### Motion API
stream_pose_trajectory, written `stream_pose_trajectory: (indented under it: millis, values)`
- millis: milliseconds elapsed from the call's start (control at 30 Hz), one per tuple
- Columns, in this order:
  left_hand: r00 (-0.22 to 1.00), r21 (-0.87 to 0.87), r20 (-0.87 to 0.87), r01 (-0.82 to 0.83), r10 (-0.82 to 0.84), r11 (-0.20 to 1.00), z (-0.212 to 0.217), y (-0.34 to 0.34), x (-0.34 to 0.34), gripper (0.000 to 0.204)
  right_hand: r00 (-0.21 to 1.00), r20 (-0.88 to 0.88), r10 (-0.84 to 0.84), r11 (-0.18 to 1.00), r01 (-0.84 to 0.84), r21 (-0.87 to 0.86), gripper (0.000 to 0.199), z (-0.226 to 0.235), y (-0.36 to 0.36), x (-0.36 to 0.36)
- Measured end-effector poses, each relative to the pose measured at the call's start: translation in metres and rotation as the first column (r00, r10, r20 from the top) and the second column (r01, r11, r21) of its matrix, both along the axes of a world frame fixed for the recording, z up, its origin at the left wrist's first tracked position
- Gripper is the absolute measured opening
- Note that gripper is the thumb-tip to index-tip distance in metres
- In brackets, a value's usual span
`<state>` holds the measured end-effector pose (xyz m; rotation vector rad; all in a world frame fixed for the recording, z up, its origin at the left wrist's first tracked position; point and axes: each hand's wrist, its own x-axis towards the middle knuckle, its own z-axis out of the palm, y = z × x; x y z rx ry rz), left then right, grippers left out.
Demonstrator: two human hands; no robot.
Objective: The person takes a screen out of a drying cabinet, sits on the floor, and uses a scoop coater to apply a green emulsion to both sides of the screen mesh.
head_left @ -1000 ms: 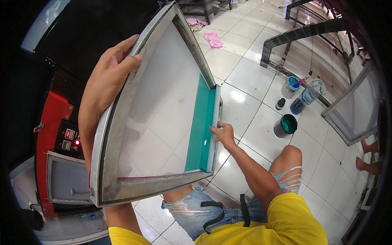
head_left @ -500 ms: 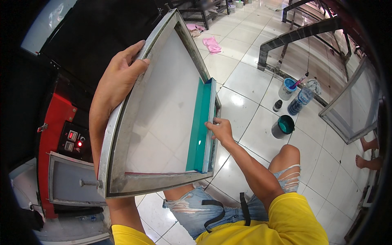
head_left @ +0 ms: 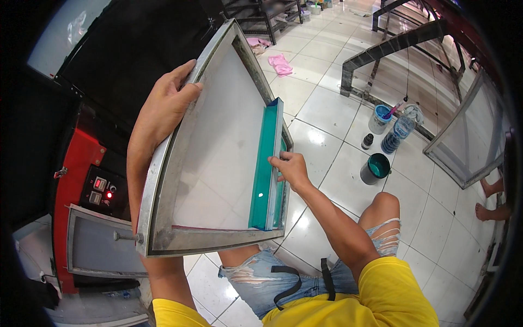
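Note:
A metal-framed printing screen [head_left: 162,215] stands tilted before me, its pale mesh [head_left: 215,147] facing up toward me. My left hand [head_left: 163,109] grips the upper left side of the frame, fingers hooked over the edge. Against the right part of the mesh lies a long metal scoop coater [head_left: 277,163], its trough holding glossy green emulsion [head_left: 263,180]. My right hand [head_left: 291,170] pinches this coater near its middle, thumb over the trough edge. A narrow green band shows on the mesh right of the coater. A bolt [head_left: 128,236] juts from the frame's lower left corner.
On the tiled floor to the right stand a dark cup of green liquid [head_left: 375,169], a small black bottle [head_left: 367,141], a plastic bottle [head_left: 398,133] and a blue-stained tub [head_left: 379,119]. Another screen [head_left: 463,133] leans farther right. A red machine [head_left: 76,180] stands left.
The coater has tipped slightly and shifted a little left with my right hand; its green trough looks narrower, and more green shows to its right. The frame has moved slightly within the view.

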<state>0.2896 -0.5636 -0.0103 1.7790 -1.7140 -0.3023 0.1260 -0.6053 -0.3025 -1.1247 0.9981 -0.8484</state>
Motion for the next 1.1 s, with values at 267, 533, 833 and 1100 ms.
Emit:
stream_pose_trajectory:
  millis: [267, 533, 833, 1100]
  values:
    - [0.998, 0.043, 0.068, 0.008, -0.011, 0.999, 0.003, -0.003, 0.0, 0.073, 0.997, 0.074, -0.003, 0.999, -0.001, 0.047, 0.033, 0.009, -0.002, -0.001]
    - [0.999, 0.031, 0.044, 0.031, -0.032, 0.999, 0.003, 0.0, -0.004, 0.068, 0.978, 0.198, 0.07, 0.987, -0.097, 0.131, 0.026, -0.005, -0.005, -0.009]
    - [1.0, 0.061, 0.012, -0.002, 0.001, 0.998, 0.006, 0.002, -0.016, 0.069, 0.798, 0.599, 0.068, 0.916, -0.288, 0.279, 0.03, -0.031, -0.001, -0.019]
    - [0.996, 0.077, 0.082, -0.051, 0.045, 0.996, 0.01, 0.007, -0.019, 0.066, 0.723, 0.682, 0.109, 0.917, -0.338, 0.213, 0.048, -0.044, -0.013, -0.065]
